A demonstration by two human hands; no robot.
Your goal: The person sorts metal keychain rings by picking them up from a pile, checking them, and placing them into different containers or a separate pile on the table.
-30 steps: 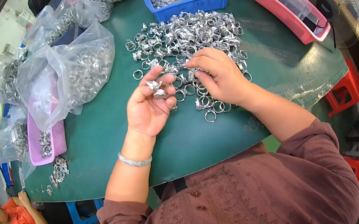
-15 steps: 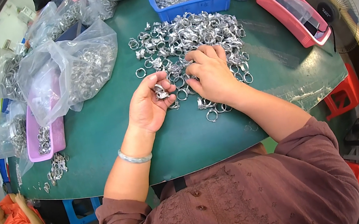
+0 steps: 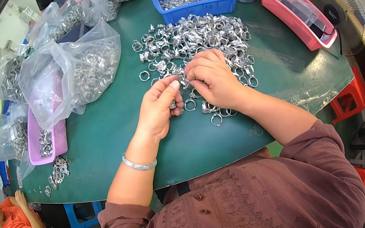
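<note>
A heap of silvery metal rings point(image 3: 207, 32) lies on the green table, with a few loose rings spread along its near side. My left hand point(image 3: 158, 107) is closed at the heap's near left, its fingers curled round some metal rings point(image 3: 172, 105) that show only in part below the thumb. Thumb and forefinger meet at the tips. Close by on the right, my right hand point(image 3: 216, 79) hovers over the near part of the heap with bent fingers drawn together. Whatever those fingertips pinch is hidden. A single ring point(image 3: 189, 105) rests on the table between the hands.
Behind the heap stands a blue tray point(image 3: 198, 12) with some rings inside. Clear plastic bags of rings point(image 3: 94, 75) and a purple basket point(image 3: 61, 151) fill the left side. A pink basket point(image 3: 291, 13) and a fan point(image 3: 337, 13) stand at right. Another person point(image 3: 23, 227) sits far left.
My left hand has turned and closed over the rings that lay in its open palm. My right hand has drawn its fingers together and come slightly nearer the left.
</note>
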